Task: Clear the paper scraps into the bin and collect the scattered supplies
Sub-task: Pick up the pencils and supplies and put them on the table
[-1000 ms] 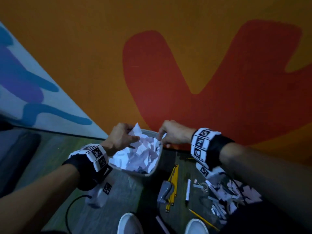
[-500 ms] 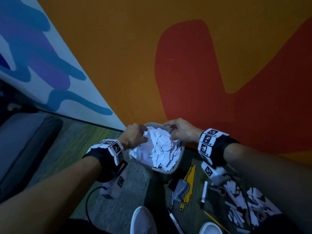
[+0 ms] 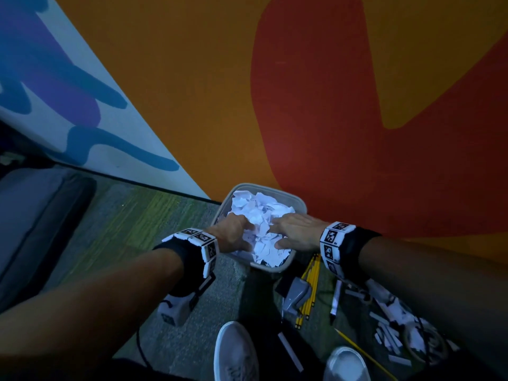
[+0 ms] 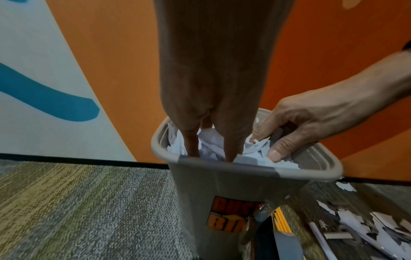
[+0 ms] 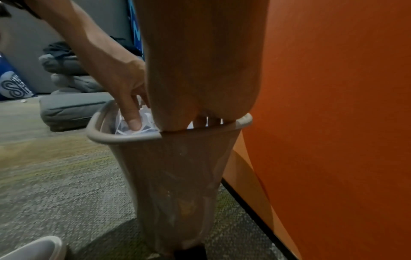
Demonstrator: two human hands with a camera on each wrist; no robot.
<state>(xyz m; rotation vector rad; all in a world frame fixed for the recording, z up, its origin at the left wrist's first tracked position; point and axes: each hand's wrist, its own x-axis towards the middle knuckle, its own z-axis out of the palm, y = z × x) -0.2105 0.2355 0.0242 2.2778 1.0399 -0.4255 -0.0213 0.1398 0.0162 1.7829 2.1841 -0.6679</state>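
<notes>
Both hands have come down flat onto the heap since half a second ago, when they worked at the rim. Now the left hand [image 3: 233,233] and right hand [image 3: 298,232] press with fairly straight fingers on the white torn paper scraps [image 3: 258,215] that fill the grey plastic bin [image 3: 298,200], which stands on the carpeted floor [image 3: 143,213] against the orange and red painted wall [image 3: 316,105]. Neither grip is clenched round anything.

From the left wrist, that hand's fingers [image 4: 192,144] sink among the scraps inside the near rim, the right thumb lies on the paper, and an orange label [image 4: 233,214] on the bin's side shows. From the right wrist, grey cushions [image 5: 73,105] lie on the floor behind.

Only the head view shows a bundle of yellow pencils [image 3: 309,292], a grey stapler [image 3: 295,296], a white marker [image 3: 335,301], more paper scraps [image 3: 395,323] and two white shoes [image 3: 236,353] near the bin.
</notes>
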